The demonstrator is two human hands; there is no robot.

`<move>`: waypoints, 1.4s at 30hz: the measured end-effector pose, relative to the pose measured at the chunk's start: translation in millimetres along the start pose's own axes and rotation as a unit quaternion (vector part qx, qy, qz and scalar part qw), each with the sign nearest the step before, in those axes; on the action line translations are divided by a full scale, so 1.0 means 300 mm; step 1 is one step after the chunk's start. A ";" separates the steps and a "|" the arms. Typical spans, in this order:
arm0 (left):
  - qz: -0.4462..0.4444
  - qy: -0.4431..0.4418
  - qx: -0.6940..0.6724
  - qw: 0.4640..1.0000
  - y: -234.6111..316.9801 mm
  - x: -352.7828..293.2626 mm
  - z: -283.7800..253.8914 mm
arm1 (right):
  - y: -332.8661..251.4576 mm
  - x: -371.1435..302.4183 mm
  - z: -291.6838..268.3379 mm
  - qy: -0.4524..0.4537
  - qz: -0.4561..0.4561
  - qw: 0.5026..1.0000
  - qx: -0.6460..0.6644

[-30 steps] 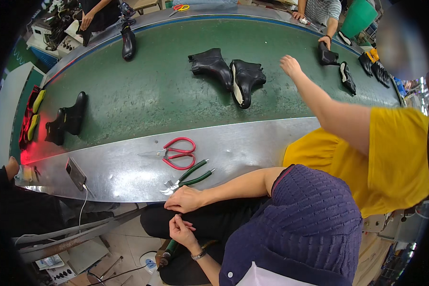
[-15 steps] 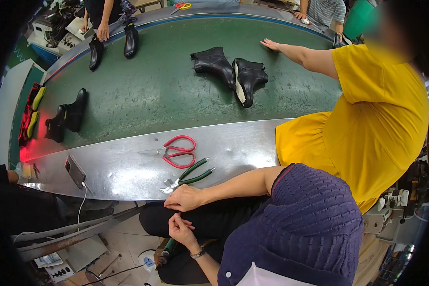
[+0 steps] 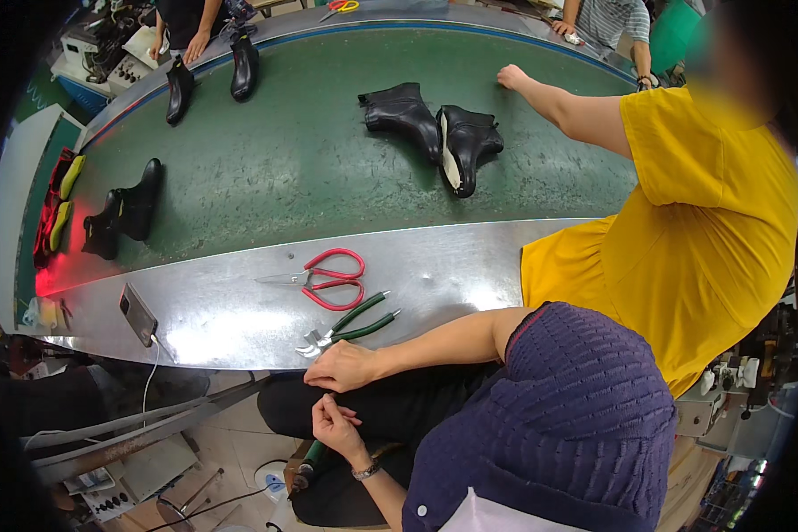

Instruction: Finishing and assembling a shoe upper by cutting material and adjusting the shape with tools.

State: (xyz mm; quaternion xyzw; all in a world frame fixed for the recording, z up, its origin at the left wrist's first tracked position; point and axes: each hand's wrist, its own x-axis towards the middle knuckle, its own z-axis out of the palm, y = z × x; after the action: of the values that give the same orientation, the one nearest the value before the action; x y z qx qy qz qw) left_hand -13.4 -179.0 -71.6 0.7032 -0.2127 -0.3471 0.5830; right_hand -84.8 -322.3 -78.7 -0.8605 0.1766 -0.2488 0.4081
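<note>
My right hand point(image 3: 341, 365) lies over my dark-trousered lap by the metal table edge, its fingers curled. Just below it is my left hand point(image 3: 337, 424), thumb and fingers drawn together, with a band on the wrist. Whatever either hand might hold is hidden. Close beyond my right hand, green-handled pliers point(image 3: 353, 321) lie on the metal ledge point(image 3: 434, 257), jaws near my knuckles. Red-handled scissors point(image 3: 332, 279) rest a little farther off, blades to the left. Neither hand visibly touches these tools.
A green work surface point(image 3: 266, 168) carries several black ankle boots point(image 3: 403, 117). A phone point(image 3: 138, 315) with a white cable leans on the ledge. To my right a person in yellow point(image 3: 700, 213) reaches over the surface. Two people stand at the far side. Yellow-red scissors point(image 3: 340, 7) lie at the back.
The yellow-clad person's flat hand has closed into a fist. At the left edge, a hand and dark sleeve have gone from sight. My hands look unchanged; the view has shifted slightly.
</note>
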 end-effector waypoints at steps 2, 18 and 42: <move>0.002 0.000 -0.002 1.000 -0.002 0.003 -0.002 | 0.000 0.003 -0.001 -0.003 -0.001 1.000 -0.002; 0.011 -0.005 -0.006 1.000 -0.052 0.001 0.009 | 0.021 -0.025 0.016 0.021 0.005 1.000 -0.010; 0.005 0.059 -0.050 0.997 0.011 -0.049 0.007 | -0.041 0.009 -0.011 -0.034 0.010 0.999 -0.007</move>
State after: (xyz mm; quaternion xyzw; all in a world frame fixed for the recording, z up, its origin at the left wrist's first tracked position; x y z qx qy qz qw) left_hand -24.3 -170.8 -65.1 0.6916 -0.1640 -0.3119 0.6305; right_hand -83.3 -318.2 -66.4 -0.8695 0.1724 -0.2138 0.4106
